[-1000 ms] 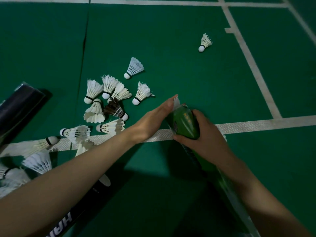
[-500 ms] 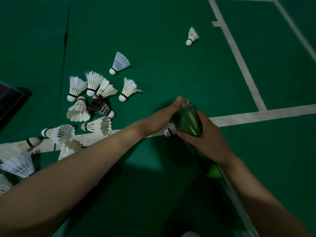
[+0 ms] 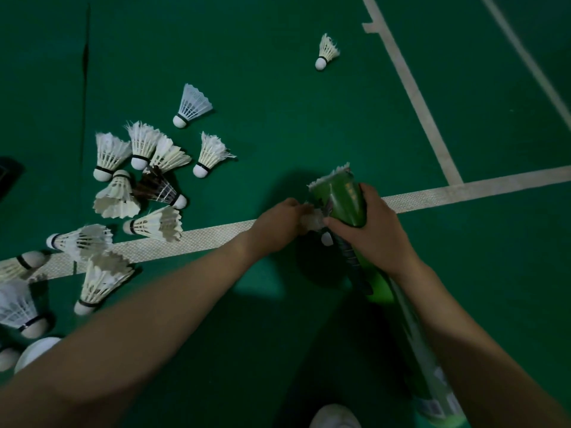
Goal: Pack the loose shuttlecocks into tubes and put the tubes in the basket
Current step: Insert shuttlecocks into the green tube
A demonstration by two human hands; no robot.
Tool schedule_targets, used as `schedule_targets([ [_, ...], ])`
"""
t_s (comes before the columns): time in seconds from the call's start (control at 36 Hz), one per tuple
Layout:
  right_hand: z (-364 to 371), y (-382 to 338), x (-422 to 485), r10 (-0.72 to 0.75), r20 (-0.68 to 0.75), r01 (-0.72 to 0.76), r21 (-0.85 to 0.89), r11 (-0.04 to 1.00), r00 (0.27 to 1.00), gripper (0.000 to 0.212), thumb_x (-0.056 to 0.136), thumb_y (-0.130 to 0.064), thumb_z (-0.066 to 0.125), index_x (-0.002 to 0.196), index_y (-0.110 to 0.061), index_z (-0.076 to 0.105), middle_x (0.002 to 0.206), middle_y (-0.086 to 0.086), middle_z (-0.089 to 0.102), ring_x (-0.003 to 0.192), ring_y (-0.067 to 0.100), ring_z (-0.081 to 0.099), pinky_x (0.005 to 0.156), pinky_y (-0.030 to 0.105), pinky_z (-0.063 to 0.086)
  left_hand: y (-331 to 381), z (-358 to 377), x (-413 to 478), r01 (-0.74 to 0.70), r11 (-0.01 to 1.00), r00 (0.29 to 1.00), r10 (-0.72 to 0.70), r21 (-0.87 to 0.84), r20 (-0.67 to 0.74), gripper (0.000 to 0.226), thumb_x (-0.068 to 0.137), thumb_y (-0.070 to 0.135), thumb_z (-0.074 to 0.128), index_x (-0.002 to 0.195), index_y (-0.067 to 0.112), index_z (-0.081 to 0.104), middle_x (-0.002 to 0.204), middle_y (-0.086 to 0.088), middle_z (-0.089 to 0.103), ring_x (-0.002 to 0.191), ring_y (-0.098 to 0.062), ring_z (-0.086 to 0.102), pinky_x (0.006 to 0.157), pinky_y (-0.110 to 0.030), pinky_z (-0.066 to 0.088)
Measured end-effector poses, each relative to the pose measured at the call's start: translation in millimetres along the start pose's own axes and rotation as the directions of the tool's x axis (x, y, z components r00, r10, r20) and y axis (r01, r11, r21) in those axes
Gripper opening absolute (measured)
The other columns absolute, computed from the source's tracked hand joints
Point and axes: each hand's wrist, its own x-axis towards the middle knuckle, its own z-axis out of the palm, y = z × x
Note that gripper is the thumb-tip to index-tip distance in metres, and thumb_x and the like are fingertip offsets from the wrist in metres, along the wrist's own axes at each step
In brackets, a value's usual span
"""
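My right hand (image 3: 370,233) grips a green shuttlecock tube (image 3: 340,193) that slants from the lower right up to the court line. White feather tips stick out of its open top end. Just left of the tube, the fingers of my left hand (image 3: 278,223) are closed on a white shuttlecock (image 3: 312,222), whose cork (image 3: 327,239) points down beside the tube. Several loose shuttlecocks (image 3: 145,180) lie in a heap on the green floor to the left. One lies alone (image 3: 326,52) farther up the court.
White court lines (image 3: 197,239) cross the floor under my hands. A dark object (image 3: 7,177) shows at the left edge. A white round cap (image 3: 35,350) lies at the bottom left, and a shoe tip (image 3: 335,417) is at the bottom centre.
My left hand has come off the tube's mouth and now sits lower beside the tube, holding a shuttlecock. Feather tips now show at the tube's top. The view has shifted left.
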Motion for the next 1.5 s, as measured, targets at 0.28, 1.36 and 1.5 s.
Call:
schedule_targets([
  [0.28,23.8,-10.7,-8.0,-0.023,0.088,0.029,-0.068,0.997,0.996,0.081,0.068,-0.06,0.071,0.133,-0.026,0.037,0.121,-0.002,0.056,0.106,0.019,0.056,0.089,0.039,0.049,-49.4,-41.2,-22.1,0.155,0.752,0.812,-0.466,-0.64,-0.35,0.028,0.078,0.027,0.075,0.07,0.016,0.051,0.087,-0.009,0.056,0.08,-0.019,0.05,0.068,-0.025,0.032],
  [1.36,5.5,-7.7,-7.8,-0.032,0.019,0.031,0.048,0.998,0.999,0.06,0.073,-0.053,0.072,0.119,-0.028,0.044,0.108,-0.006,0.059,0.095,0.015,0.058,0.08,0.037,0.049,35.8,-46.0,-12.7,0.054,0.563,0.994,-0.109,-0.825,-0.009,0.061,0.098,0.053,0.011,0.143,0.022,0.038,0.147,0.001,0.04,0.128,-0.008,0.042,0.107,-0.021,0.026],
  [1.5,-14.9,11.3,2.9,0.052,-0.065,-0.05,0.031,0.998,0.997,0.054,0.072,-0.051,0.073,0.11,-0.028,0.043,0.097,-0.004,0.059,0.088,0.017,0.059,0.073,0.036,0.05,24.8,-21.5,9.3,0.167,0.695,0.902,-0.394,-0.7,-0.176,0.038,0.101,0.029,0.039,0.129,0.005,0.049,0.13,-0.011,0.053,0.118,-0.024,0.052,0.103,-0.03,0.037],
])
